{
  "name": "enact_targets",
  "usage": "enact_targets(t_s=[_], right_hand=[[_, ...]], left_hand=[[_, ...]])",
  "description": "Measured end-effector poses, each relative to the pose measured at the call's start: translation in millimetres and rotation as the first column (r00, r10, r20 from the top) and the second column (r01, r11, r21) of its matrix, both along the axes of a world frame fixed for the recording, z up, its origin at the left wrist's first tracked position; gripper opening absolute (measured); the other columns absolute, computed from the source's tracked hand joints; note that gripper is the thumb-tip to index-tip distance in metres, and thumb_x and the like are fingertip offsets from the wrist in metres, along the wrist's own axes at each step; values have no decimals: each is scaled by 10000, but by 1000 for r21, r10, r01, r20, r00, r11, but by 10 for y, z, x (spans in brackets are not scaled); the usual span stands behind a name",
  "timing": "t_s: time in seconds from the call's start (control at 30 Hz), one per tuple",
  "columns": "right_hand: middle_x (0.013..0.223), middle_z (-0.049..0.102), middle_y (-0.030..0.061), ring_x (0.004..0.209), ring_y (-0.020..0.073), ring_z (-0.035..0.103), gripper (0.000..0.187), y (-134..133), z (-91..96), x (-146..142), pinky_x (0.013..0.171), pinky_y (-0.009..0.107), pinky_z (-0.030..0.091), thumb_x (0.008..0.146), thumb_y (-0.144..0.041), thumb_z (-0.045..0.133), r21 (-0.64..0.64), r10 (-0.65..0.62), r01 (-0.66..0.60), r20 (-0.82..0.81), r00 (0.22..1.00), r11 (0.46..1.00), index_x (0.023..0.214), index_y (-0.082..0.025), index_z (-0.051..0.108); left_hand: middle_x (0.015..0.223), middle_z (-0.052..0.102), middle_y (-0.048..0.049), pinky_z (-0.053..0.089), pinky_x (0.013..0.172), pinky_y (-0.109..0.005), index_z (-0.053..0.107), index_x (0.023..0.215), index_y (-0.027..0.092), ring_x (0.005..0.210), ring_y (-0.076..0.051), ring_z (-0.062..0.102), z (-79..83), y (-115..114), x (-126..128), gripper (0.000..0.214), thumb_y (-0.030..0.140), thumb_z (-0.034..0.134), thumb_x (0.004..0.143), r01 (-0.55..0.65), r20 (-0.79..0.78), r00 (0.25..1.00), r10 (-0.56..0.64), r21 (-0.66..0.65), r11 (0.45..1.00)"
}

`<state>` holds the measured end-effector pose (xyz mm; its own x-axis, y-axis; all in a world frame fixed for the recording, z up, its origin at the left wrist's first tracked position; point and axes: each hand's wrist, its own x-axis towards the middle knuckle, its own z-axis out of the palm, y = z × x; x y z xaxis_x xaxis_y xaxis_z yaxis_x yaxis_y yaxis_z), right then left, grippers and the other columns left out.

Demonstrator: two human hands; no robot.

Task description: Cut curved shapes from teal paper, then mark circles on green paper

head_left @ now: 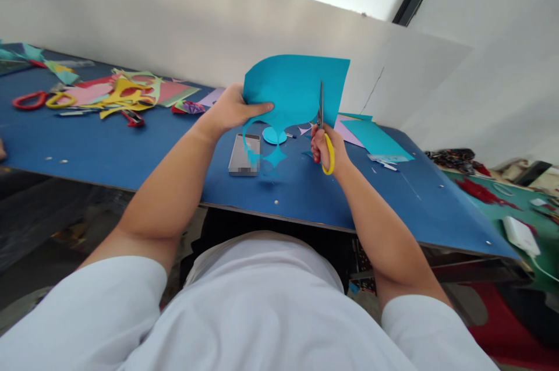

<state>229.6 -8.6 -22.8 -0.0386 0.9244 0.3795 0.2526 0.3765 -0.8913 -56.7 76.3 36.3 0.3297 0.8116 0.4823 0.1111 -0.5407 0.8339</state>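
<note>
My left hand (pixel 233 108) pinches the left edge of a blue sheet of paper (pixel 288 85), thumb on the near face. The sheet is held up above the table, its lower edge cut in curves with a thin scrap hanging down. In my right hand (pixel 329 147) is a pair of scissors (pixel 328 155) with yellow handles, fingers closed round them. Their blades point upward and overlap the right part of the sheet. Below the sheet, a blue paper circle (pixel 274 135) lies on the table beside a grey phone (pixel 244 155).
The blue table (pixel 144 155) runs along a white wall. Coloured paper scraps (pixel 131 94), red-handled scissors (pixel 30 101) and a red cutter (pixel 133 118) lie at left. More blue paper (pixel 378 138) and a pen (pixel 388 166) are at right. A green table (pixel 493 219) stands further right.
</note>
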Motion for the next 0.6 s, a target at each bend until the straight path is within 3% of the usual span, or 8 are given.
enact_targets(t_s=[0.37, 0.6], right_hand=[[671, 453, -27, 525, 181, 414, 953, 15, -14, 19, 469, 428, 399, 688, -1208, 668, 6, -3, 3, 0, 1000, 1000, 969, -306, 545], [719, 489, -9, 547, 200, 443, 937, 35, -43, 53, 491, 439, 428, 786, -1194, 577, 28, -4, 1, 86, 996, 1000, 1062, -298, 583]], left_hand=[[1316, 852, -138, 699, 1130, -550, 819, 1267, 199, 1332, -427, 809, 32, -21, -26, 624, 446, 1048, 743, -5, -7, 1000, 5, -17, 1000], [1323, 851, -144, 691, 1150, -569, 827, 1283, 182, 1333, -430, 810, 49, -55, -27, 617, 417, 1037, 752, -3, 5, 1000, 4, -35, 999]])
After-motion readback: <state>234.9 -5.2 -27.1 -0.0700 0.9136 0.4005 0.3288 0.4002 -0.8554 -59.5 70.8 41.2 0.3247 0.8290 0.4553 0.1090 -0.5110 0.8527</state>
